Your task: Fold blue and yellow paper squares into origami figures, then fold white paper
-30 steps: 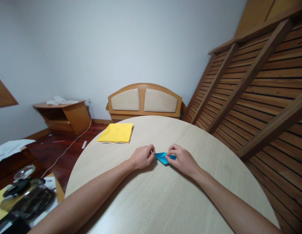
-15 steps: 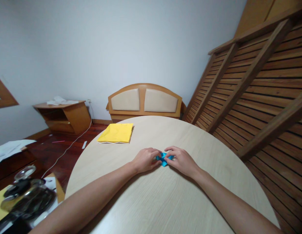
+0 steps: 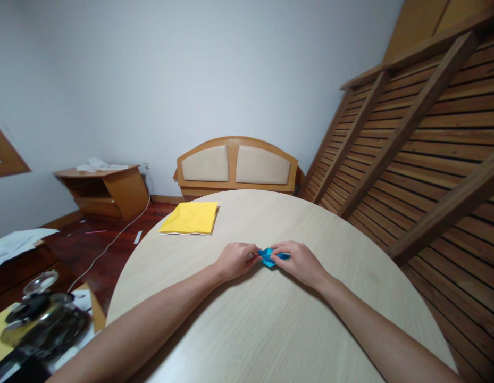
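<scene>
Hands (image 3: 266,260) (both) on seemingly creased paper (image 3: 268,256)

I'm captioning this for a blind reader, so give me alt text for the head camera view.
Two bare hands, left hand and right hand, pinch a small folded blue paper between them on a round pale wooden table. A yellow paper stack lies farther back on the table, left of the hands.
</scene>
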Tool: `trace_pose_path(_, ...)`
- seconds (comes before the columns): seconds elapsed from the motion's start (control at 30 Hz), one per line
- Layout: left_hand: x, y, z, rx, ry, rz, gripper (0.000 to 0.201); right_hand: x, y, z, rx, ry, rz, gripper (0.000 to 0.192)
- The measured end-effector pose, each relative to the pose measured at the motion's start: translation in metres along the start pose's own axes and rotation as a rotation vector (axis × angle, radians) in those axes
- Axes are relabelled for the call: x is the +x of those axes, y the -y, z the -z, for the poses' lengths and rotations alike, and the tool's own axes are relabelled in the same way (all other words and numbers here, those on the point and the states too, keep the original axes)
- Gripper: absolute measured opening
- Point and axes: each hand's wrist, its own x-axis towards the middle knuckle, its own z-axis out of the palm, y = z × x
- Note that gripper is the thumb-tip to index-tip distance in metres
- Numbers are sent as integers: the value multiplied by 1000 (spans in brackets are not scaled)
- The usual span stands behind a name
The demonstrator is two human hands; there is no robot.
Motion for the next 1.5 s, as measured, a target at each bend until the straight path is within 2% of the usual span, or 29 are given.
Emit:
trace_pose_path(0.27,-2,-5,3,-31,19,-47,9,1,1,-3,77,12,3,11)
trace_pose_path(0.37,-4,-9,4,-17,28,-89,25,1,2,-3,80,21,4,12)
trace_pose_path(0.5,-4,-13,3,10,62,-52,49,1,4,-3,61,20,17,12)
trace_pose_path(0.67,-3,-13,2,-48,65,-63,56,2,6,-3,46,25,27,13)
trace_pose_path(1.1,-1,-6,-3,-1,43,-46,31,1,4,1,-35,33,43,14)
trace_pose_path(1.33,-1,-3,-4,30,43,-52,22,1,4,0,11,33,51,11)
trace_pose_path(1.5,-1,-4,-4,59,60,-43,18,0,2,-2,90,81,18,8)
